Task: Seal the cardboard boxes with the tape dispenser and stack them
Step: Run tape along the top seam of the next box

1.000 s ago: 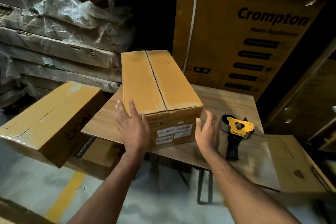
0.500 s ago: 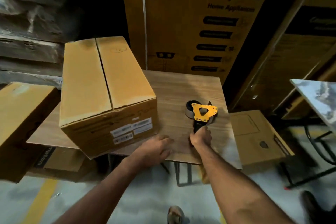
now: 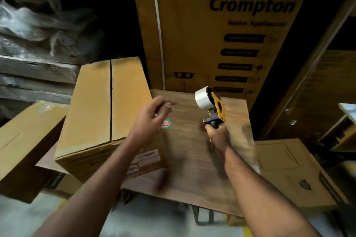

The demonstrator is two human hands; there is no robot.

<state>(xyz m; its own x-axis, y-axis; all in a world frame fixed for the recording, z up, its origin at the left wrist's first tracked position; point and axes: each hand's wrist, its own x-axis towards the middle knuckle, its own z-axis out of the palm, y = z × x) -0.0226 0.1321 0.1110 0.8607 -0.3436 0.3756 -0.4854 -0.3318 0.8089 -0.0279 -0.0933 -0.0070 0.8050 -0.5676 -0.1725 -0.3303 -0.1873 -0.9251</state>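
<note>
Lifted off the table [image 3: 194, 159] now, the tape dispenser [image 3: 211, 105] is riding upright in our right hand [image 3: 216, 133], which is gripping its handle; our left hand [image 3: 152, 117] is hovering, fingers loose, at nine o'clock of it, beside the box [image 3: 102, 106].

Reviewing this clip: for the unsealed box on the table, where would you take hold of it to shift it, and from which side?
Probably by its two long side walls, one hand coming in from each side. The box lies lengthwise away from the person, its top flaps meet at an untaped seam, so the top offers no safe hold. The right hand grips the tape dispenser; only the left hand is free.
</note>
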